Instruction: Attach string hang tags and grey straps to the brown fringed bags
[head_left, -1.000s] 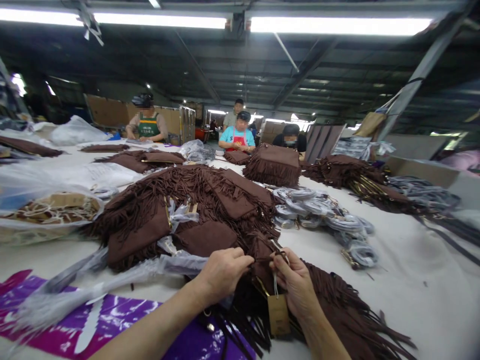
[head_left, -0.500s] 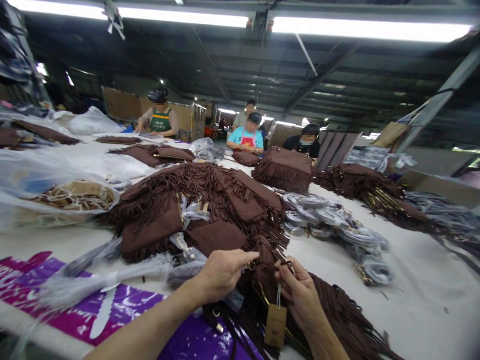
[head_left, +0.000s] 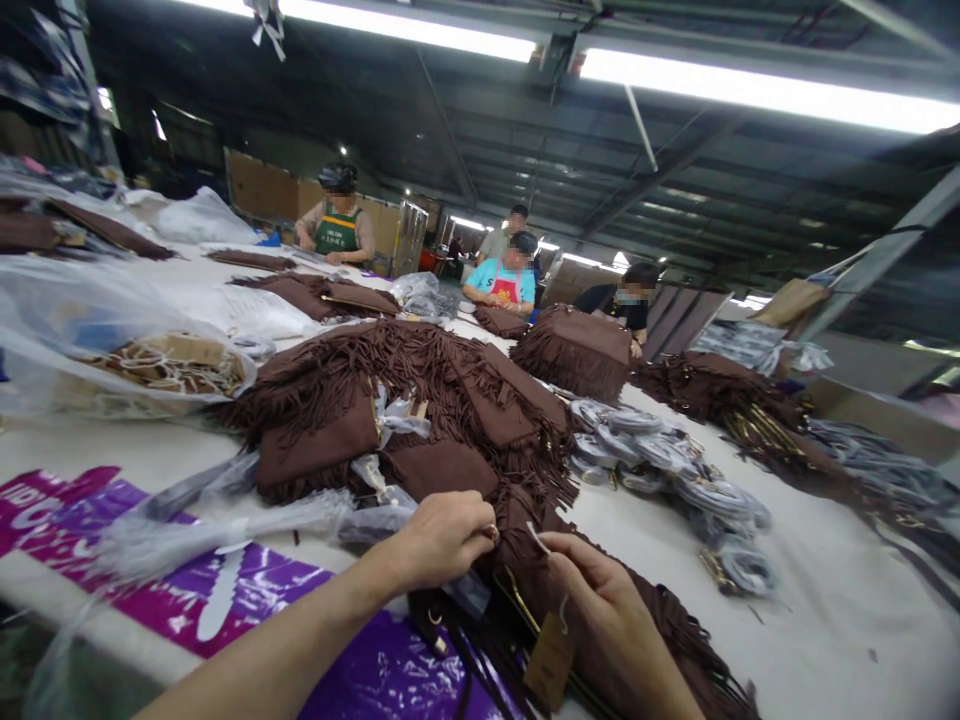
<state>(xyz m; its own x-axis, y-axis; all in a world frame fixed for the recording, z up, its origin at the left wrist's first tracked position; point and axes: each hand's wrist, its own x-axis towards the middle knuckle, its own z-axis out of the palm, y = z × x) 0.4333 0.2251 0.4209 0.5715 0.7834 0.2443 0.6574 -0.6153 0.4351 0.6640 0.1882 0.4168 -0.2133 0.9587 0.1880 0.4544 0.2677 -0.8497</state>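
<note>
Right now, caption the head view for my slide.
Right hand pinches a white cord, left hand close by, tan tag below, over a fringed brown bag.

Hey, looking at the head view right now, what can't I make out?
Head view:
- Tag: its print is too small and blurred to read.
- Whatever the left hand may hold: mostly hidden by the hand itself.
- Purple sheet: partly covered by the left forearm, left end cut off by the picture's edge.

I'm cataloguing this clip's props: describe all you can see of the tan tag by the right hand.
The tan tag is a flat, cardboard-looking rectangle with faint print, too blurred to read. It slants beside the right hand, a pale string at its top, in front of the brown bag; contact there is unclear.
</note>
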